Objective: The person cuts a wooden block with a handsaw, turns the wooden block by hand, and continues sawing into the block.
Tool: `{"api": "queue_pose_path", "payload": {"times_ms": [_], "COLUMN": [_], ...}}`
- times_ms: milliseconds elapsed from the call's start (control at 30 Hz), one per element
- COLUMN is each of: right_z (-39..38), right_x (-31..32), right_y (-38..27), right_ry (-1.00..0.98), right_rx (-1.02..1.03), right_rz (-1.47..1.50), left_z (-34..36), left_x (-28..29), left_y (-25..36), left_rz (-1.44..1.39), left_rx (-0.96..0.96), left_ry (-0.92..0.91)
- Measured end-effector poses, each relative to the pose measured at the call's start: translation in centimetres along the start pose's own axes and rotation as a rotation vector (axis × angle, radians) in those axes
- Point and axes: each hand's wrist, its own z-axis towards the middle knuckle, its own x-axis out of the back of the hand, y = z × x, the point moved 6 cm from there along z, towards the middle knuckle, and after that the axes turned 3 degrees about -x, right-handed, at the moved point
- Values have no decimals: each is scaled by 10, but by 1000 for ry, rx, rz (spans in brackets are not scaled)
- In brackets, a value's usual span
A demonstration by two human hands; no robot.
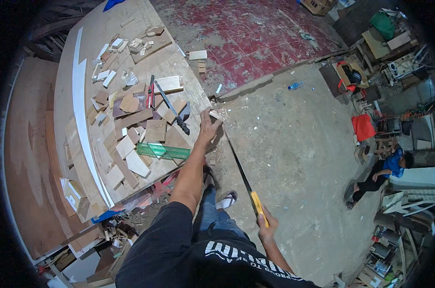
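My right hand (268, 224) is closed round the yellow handle of a handsaw (240, 168). Its dark blade slants up and left, the tip end close to my left hand (209, 127). That hand grips a small pale wood piece (214, 114) at the table's right edge. Whether the teeth touch the wood is too small to tell. Left of my left forearm lie a green transparent ruler (163, 151), a dark slim tool with a black handle (172, 107) and a red-and-black tool (151, 92).
Wood offcuts (156, 130) cover much of the plywood table (193, 81). A bottle (295, 85) lies on the concrete floor (294, 144), beside a raised red tiled area (246, 43). A person in blue (394, 164) sits at the right among scrap wood and a red bag (363, 128).
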Motion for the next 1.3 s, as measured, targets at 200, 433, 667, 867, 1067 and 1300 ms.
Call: {"api": "queue_pose_path", "payload": {"times_ms": [200, 433, 667, 867, 1067, 1300], "right_z": [37, 184, 205, 201, 199, 187], "right_x": [11, -89, -118, -123, -123, -108], "right_y": [-38, -72, -73, -76, -63, -83], "right_ry": [163, 73, 24, -34, 30, -21], "right_rx": [125, 260, 214, 151, 228, 249], "right_rz": [74, 205, 255, 301, 238, 239], "left_z": [0, -1, -4, -4, -4, -5], "left_x": [1, -7, 1, 2, -4, 0], "left_y": [-6, -4, -5, -11, -8, -8], "left_rz": [-110, -104, -108, -74, -40, 5], "left_rx": [149, 177, 206, 142, 100, 64], "left_ry": [-30, -28, 4, 28, 63, 94]}}
